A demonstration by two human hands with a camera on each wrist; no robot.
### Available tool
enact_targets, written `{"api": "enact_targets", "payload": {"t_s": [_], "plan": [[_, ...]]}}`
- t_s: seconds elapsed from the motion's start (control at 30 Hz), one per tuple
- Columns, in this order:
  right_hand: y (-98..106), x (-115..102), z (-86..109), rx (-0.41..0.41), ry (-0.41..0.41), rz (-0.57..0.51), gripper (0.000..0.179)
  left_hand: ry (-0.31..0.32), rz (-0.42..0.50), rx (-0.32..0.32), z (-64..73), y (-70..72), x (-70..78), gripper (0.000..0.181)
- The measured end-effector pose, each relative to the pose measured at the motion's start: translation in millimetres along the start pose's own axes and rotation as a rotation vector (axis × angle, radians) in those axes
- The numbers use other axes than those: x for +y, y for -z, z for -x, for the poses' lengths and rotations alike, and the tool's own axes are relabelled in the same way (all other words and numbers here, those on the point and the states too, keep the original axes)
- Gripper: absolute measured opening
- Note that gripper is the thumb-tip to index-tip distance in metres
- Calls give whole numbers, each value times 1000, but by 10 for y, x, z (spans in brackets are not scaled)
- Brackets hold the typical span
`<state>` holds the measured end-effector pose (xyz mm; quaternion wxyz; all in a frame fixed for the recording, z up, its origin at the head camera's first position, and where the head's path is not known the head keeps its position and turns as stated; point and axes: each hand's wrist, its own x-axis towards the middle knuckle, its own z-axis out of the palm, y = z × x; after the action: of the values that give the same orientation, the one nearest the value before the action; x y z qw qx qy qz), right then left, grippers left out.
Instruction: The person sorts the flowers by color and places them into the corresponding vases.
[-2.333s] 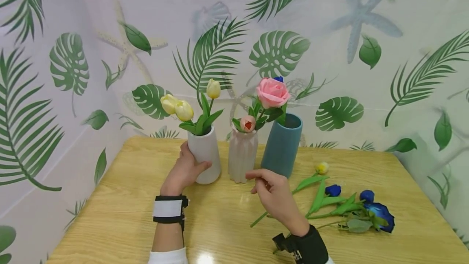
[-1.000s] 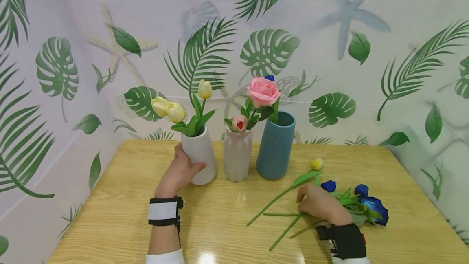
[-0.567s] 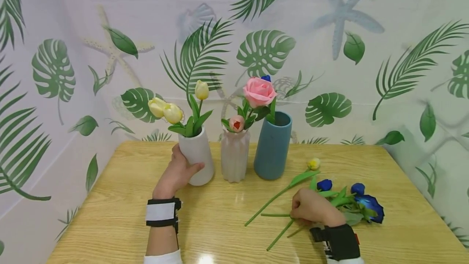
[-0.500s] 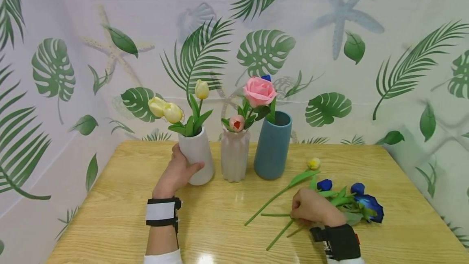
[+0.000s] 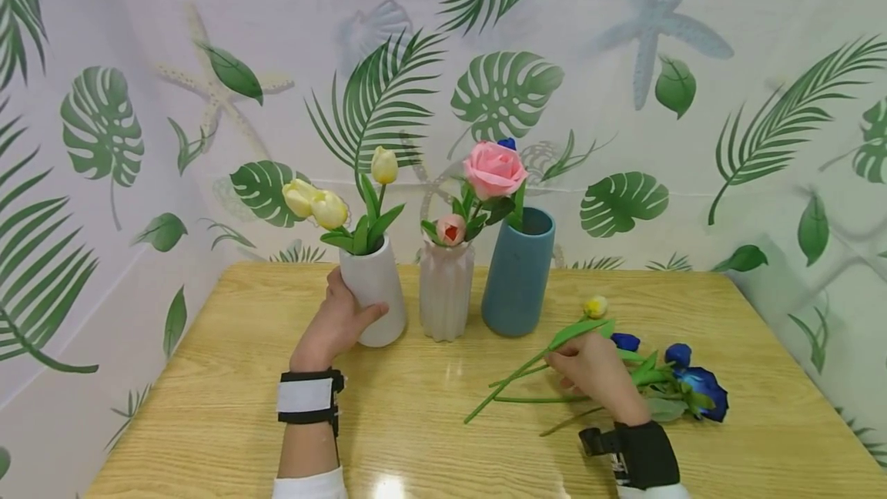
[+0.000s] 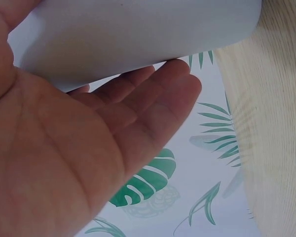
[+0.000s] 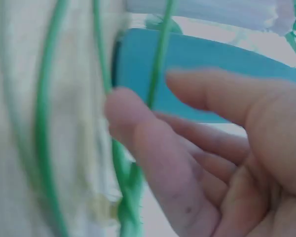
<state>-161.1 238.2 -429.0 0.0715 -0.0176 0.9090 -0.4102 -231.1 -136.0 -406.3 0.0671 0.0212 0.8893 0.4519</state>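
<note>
My left hand (image 5: 337,322) grips the white vase (image 5: 377,299), thumb across its front and fingers behind. Three pale yellow tulips (image 5: 329,210) stand in this vase. In the left wrist view the fingertips (image 6: 175,69) rest along the vase wall. My right hand (image 5: 596,372) is low over loose flowers, beside the stem of a yellow tulip (image 5: 594,306). The right wrist view shows a gap between its thumb and fingers, with a green stem (image 7: 163,49) running through it. A blue tulip (image 5: 626,342) lies just beyond this hand, its stem partly hidden.
A ribbed whitish vase (image 5: 446,299) with a pink rose (image 5: 495,169) and a small pink tulip (image 5: 450,229) stands in the middle. Right of it is a teal vase (image 5: 518,283). Another blue tulip (image 5: 678,354) and a blue rose (image 5: 703,393) lie at the right.
My right hand moved from before the ribbed vase to the loose flowers, then slightly up. One green stem's end has swung away from me, under the yellow tulip's stem. The left hand keeps its grip.
</note>
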Motion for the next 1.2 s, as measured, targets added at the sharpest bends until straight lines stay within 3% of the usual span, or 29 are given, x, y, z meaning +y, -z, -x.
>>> {"api": "enact_targets", "payload": {"t_s": [0.13,0.2,0.27,0.33,0.43,0.6,0.67,0.77,0.9,1.07,1.2], "plan": [[-114,241,-72,137,42,-92,30,-4,0,2,1,3,-3,97],[-187,365,-118,216,55,-203,40,-5,2,2,3,7,0,98],[-248,421,-156,272,29,-405,50,-7,1,2,2,8,-4,98],[-286,384,-162,293,-23,-674,59,-6,2,1,1,10,-5,98],[-299,202,-123,298,-169,-1048,65,-5,2,-2,4,10,-6,98],[-319,35,-98,306,-382,-1500,26,-9,1,-1,0,10,-4,97],[-324,6,-97,297,-421,-1676,11,-12,1,0,-1,9,-4,97],[-319,-24,-88,266,-444,-1878,5,-10,2,-1,-4,5,-5,97],[-307,-62,-66,241,-435,-1940,10,-9,1,-3,-8,7,-4,98],[-303,-160,-44,218,-381,-1827,25,-7,-2,-5,-7,7,-7,99],[-298,-243,-14,200,-337,-1749,22,-6,0,-3,-9,3,-3,99]]}}
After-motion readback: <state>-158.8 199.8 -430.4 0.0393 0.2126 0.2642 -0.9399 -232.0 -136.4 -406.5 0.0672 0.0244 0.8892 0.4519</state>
